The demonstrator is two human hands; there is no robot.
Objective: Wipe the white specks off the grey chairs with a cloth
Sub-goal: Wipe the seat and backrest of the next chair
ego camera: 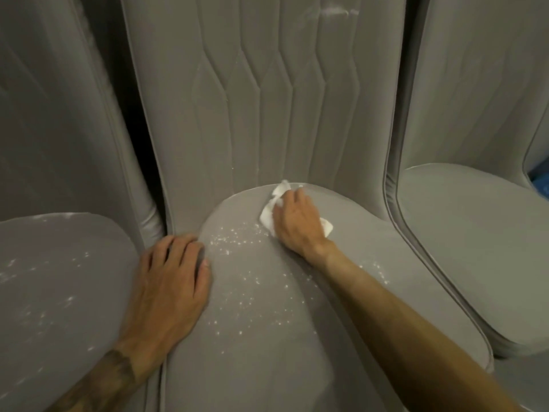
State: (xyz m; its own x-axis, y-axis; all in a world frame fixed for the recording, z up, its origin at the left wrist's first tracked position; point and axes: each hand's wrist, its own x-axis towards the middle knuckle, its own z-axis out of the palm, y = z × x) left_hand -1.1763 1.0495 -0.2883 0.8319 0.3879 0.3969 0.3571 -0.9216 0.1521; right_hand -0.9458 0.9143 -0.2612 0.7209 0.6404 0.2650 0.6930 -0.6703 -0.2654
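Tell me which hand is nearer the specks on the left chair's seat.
Left. The left hand rests on the middle seat at its left edge, right beside the left chair's specks. The right hand grips the cloth far across, at that seat's back.

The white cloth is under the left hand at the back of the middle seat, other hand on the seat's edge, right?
No, the head view shows the white cloth under the right hand at the back of the middle seat; the left hand rests on its edge.
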